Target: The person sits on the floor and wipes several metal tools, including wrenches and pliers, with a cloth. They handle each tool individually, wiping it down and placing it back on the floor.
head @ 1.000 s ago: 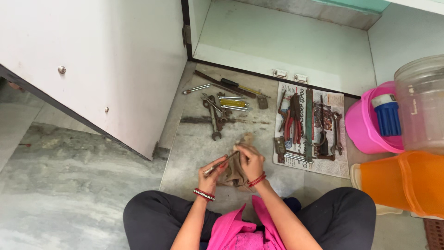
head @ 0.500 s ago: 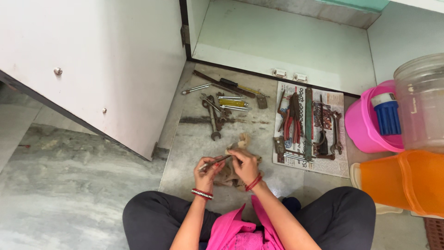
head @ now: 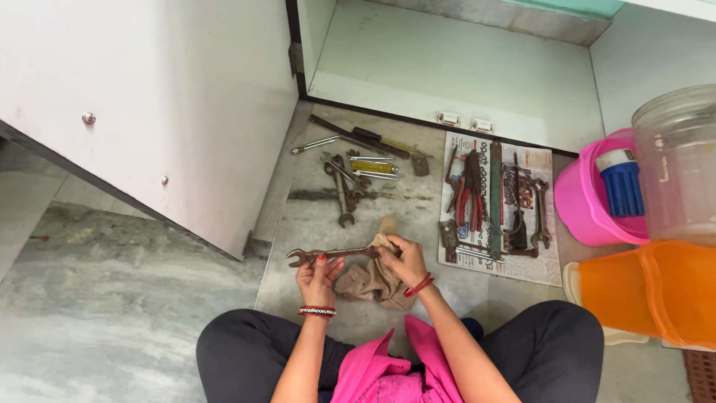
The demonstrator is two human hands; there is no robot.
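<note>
She sits cross-legged on the floor, her left hand pinching the shaft of a rusty spanner held level above it. Her right hand grips a brown rag wrapped round the spanner's other end. Beyond lie loose tools and a tool-covered newspaper.

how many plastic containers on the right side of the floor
3: a pink bucket by the newspaper, a clear jar beside it, an orange tub nearest the knee. Others may lie out of frame.
</note>
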